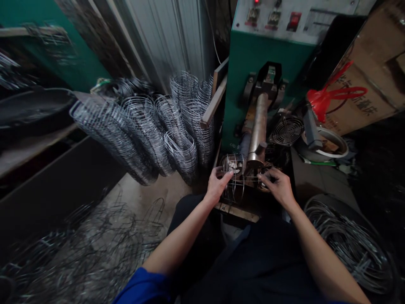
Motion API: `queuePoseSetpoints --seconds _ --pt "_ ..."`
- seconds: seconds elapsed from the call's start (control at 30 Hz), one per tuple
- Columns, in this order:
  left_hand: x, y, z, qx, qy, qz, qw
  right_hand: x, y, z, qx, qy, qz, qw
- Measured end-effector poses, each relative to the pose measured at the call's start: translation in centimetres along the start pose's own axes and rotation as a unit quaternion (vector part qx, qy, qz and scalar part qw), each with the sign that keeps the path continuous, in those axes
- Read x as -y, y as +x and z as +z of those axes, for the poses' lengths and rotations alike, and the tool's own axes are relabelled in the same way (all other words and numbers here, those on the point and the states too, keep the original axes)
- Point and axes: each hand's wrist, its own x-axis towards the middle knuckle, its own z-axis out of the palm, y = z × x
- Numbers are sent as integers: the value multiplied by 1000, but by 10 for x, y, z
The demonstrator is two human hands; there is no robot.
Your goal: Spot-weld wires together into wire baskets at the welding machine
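Note:
My left hand [218, 184] is closed on the left side of a round wire frame [243, 192], thumb reaching over its wires. A thin straight wire [249, 181] runs from this frame toward my right hand [277, 185], whose thumb and fingertips are pinched at its right end. Both hands are just below the thick metal arm [258, 122] of a green machine [232, 84]. The lower tip of that arm sits between the hands, close above the wire. Whether the wire touches the tip I cannot tell.
Tall stacks of bent wire frames [142, 131] stand at the left, beside a wooden bar [215, 101]. Loose wire pieces [107, 236] litter the floor. A tub of wires [351, 249] is at lower right. A round fan guard [286, 128] and a red plastic bag [319, 103] lie right of the arm.

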Motion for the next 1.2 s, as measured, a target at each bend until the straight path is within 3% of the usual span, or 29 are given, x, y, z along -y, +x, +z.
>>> queuePoseSetpoints --seconds 0.3,0.5,0.7,0.8,0.9,0.97,1.0,1.07,1.13,1.2 --pt "2 2 1 -3 -25 3 1000 -2 0 0 -1 -1 0 1000" --pt "3 2 2 16 -32 -50 998 0 0 -1 -9 -5 0 1000" --pt "1 1 0 19 -14 -4 1000 -4 -2 -5 -22 -25 -5 999" --pt "4 -9 -6 28 -8 22 999 -17 -17 -14 -59 -43 2 997" --pt "11 -19 -15 20 13 57 998 -51 -46 -40 -87 -104 51 989" --pt "17 -23 -22 25 30 73 997 -81 -75 -69 -74 -213 158 961" --pt "19 -25 -25 26 36 76 996 -95 -92 -86 -59 -275 237 930" --pt "22 -29 -29 23 41 77 996 -122 -130 -119 -25 -370 402 838" --pt "22 -33 -30 18 40 73 996 -142 -166 -143 -4 -391 507 768" --pt "21 -37 -29 18 35 72 997 -158 -198 -153 23 -374 563 737"
